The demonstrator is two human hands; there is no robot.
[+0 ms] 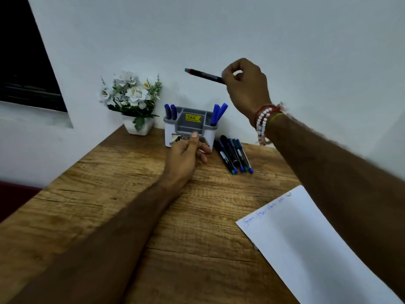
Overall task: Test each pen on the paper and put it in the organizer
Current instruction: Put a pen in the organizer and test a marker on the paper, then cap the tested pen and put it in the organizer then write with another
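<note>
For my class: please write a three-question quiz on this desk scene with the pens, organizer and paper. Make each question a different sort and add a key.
1. True or false: the right hand holds a pen off the table.
2. Where do the loose pens lie? A) on the paper B) on the table, right of the organizer C) in the flower pot
3. Fill in: ____ blue pens stand in the organizer.
Key: 1 true; 2 B; 3 four.

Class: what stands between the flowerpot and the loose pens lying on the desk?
The organizer, with the left hand at its front; the head view shows it.
</note>
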